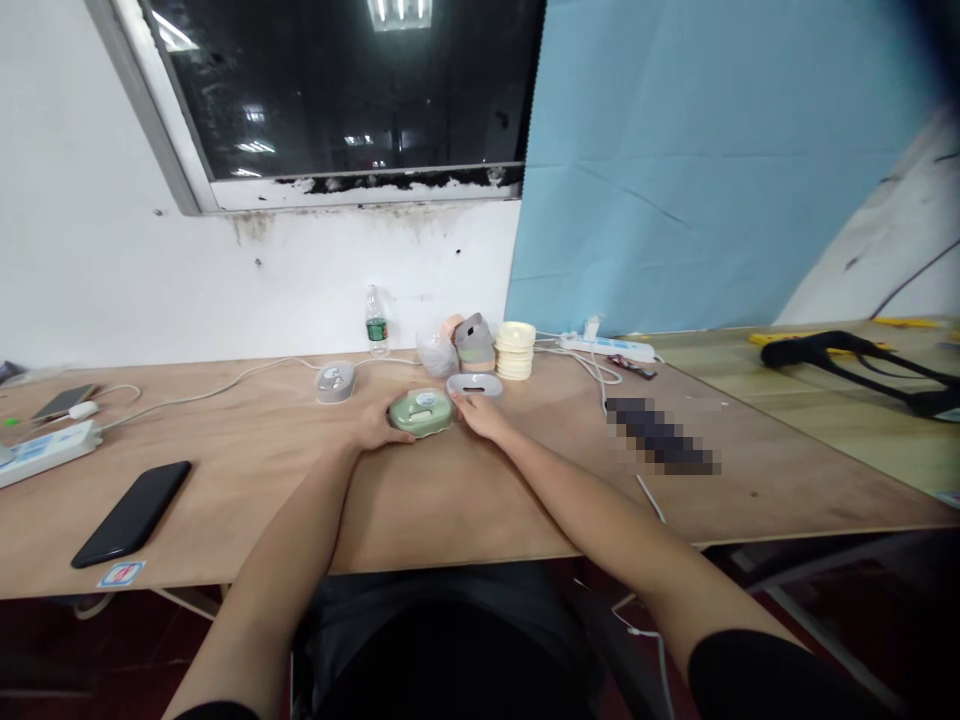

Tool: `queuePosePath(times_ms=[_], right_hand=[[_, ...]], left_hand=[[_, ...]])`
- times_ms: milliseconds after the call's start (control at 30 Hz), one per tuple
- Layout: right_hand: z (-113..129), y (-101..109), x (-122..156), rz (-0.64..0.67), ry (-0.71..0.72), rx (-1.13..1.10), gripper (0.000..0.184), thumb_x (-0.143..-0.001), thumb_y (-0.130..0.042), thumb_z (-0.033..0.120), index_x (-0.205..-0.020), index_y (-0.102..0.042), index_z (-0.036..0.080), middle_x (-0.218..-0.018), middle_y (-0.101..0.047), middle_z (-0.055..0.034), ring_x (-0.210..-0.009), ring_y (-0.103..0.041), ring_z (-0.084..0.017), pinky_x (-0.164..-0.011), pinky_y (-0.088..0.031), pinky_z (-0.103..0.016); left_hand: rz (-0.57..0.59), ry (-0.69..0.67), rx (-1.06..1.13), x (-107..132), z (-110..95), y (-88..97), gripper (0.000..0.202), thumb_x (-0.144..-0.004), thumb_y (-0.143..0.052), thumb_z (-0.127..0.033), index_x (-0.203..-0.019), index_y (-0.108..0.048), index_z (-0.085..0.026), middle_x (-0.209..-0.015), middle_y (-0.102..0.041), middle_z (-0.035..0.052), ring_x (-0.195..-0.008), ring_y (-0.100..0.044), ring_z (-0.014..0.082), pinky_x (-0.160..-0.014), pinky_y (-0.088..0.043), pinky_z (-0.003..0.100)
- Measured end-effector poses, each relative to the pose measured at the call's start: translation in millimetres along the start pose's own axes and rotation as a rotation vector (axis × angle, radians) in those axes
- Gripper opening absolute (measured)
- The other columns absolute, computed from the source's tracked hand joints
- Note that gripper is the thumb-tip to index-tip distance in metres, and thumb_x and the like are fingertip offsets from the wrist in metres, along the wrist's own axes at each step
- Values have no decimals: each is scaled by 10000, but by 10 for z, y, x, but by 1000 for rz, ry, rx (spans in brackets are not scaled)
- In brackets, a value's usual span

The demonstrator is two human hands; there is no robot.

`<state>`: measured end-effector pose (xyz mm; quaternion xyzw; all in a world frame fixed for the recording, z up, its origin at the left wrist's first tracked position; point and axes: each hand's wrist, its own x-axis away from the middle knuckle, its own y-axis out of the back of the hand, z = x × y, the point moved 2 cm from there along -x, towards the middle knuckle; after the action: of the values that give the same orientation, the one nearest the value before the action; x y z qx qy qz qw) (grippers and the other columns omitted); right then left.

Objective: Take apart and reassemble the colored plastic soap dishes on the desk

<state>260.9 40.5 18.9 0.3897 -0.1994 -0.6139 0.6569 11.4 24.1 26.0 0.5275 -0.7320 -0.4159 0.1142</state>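
Observation:
A green oval soap box (417,416) with a round pale label on top rests on the wooden table in front of me. My left hand (376,428) wraps round its left end, thumb along the near side. At the right end, the fingers of my right hand (477,414) are closed against the box, though their tips are partly hidden. Just behind that hand lies a pale grey oval dish (487,383) with a dark slot, close to or touching the fingers. A grey box (335,382) with a drawing on its lid stands to the left.
Along the wall stand a water bottle (376,325), a clear plastic bag (437,352), grey container parts (475,340) and stacked cream dishes (515,350). A black phone (133,514) lies left; power strips (609,347) and cables run across the table. A blurred dark item (661,436) lies right.

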Motion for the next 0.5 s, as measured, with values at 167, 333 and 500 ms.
queuePosePath(times_ms=[167, 333, 500], right_hand=[[-4, -1, 7, 11, 3, 19, 651, -902, -264, 670, -653, -613, 180, -568, -592, -51, -565, -532, -163, -570, -319, -256], [22, -15, 26, 18, 83, 120, 563, -911, -359, 600, -643, -598, 166, -636, -608, -40, -585, -496, -138, -565, -290, -238], [20, -39, 40, 24, 125, 126, 459, -899, -455, 520, -654, -609, 164, -662, -621, -27, -596, -490, -129, -558, -273, -234]], left_hand=[[-393, 150, 30, 54, 304, 392, 934, -619, -792, -452, -1406, -371, -176, -1377, -478, 126, -1191, -517, 275, -971, -450, 360], [-909, 260, -213, 149, 588, 704, 948, -659, -783, -418, -1433, -311, -140, -1350, -447, 158, -1259, -423, 290, -1061, -353, 396], [-975, 513, -354, 73, 673, 696, 934, -684, -744, -479, -1451, -282, -212, -1299, -469, 157, -1208, -453, 325, -1018, -361, 446]])
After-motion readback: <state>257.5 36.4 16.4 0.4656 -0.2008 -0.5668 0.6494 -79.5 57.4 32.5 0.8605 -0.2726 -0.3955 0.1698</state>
